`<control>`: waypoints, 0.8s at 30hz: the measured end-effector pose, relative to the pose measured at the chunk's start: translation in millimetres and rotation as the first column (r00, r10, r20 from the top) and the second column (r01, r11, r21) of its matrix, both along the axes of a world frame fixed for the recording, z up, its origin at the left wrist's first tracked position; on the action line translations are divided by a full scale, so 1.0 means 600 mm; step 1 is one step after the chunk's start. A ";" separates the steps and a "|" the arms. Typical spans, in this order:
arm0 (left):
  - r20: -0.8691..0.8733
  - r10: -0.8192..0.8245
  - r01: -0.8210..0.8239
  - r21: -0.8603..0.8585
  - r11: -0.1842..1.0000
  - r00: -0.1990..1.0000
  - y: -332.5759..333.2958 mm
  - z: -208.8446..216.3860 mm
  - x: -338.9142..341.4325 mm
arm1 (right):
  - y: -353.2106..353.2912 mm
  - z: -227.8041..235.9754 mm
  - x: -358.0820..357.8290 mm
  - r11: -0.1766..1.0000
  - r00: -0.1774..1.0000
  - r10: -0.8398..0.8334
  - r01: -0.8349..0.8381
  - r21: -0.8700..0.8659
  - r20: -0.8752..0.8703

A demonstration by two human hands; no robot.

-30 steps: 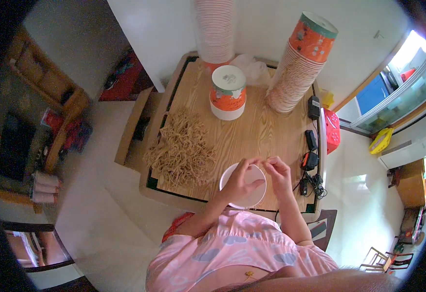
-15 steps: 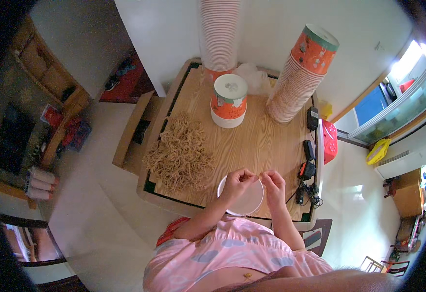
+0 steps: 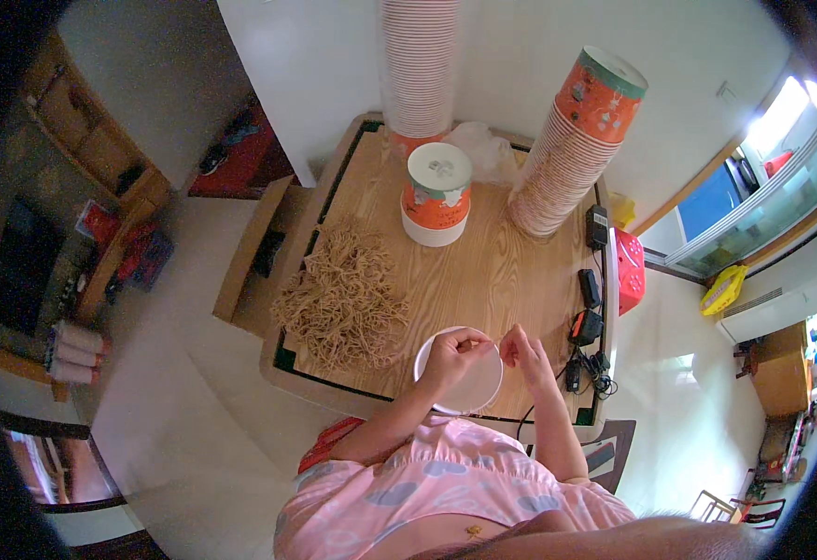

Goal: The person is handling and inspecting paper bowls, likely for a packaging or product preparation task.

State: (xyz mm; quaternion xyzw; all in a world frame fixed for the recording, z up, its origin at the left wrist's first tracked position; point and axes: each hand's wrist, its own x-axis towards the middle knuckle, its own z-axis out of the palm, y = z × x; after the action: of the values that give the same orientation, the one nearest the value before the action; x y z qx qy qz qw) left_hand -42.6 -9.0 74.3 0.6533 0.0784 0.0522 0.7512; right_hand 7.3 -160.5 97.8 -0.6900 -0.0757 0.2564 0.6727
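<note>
A white paper bucket (image 3: pixel 472 390) stands at the table's near edge, its round mouth facing up. Over its left rim is my left hand (image 3: pixel 458 355), thumb and fingers pressed together in a pinch. My right hand (image 3: pixel 526 357) hovers by the bucket's right rim with fingers curled in. Whatever either hand pinches is too small to make out, and a narrow gap parts the two hands. Left of the bucket lies a tangled heap of tan twine strands (image 3: pixel 341 303). Farther back stands a short upside-down stack of orange and green buckets (image 3: pixel 438 196).
Two tall stacks of buckets rise at the back, one upright (image 3: pixel 420 70) and one leaning bucket stack (image 3: pixel 572 149). A clear plastic bag (image 3: pixel 483 149) sits between them. Black power adapters (image 3: pixel 587 327) and coiled cables (image 3: pixel 599 369) line the table's right edge.
My hands, which met over the bucket's rim, have come apart; the right one shifted slightly to the right. The twine heap and the stacks are unchanged.
</note>
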 end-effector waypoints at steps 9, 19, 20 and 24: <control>-0.048 -0.121 0.118 -0.071 0.991 0.991 0.013 0.026 -0.008 | 0.007 0.035 -0.007 0.963 1.000 -0.006 0.013 0.270 -0.024; -0.125 -0.157 0.146 -0.090 0.985 0.980 0.017 0.032 -0.009 | -0.004 0.023 -0.006 0.978 0.872 0.103 -0.001 -0.208 0.478; -0.125 -0.156 0.146 -0.090 0.985 0.980 0.015 0.031 -0.010 | -0.004 0.026 -0.008 0.974 0.843 0.115 0.008 -0.226 0.525; -0.046 -0.099 0.096 -0.069 0.993 0.994 0.008 0.030 -0.011 | 0.004 0.037 -0.017 0.966 0.838 0.099 0.048 -0.253 0.536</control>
State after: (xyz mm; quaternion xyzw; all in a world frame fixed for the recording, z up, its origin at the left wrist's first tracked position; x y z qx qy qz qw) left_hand -49.1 -4.4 92.1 0.6320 0.0668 -0.0033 0.7721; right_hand -2.6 -158.3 119.9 -0.8142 -0.2392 0.0666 0.5248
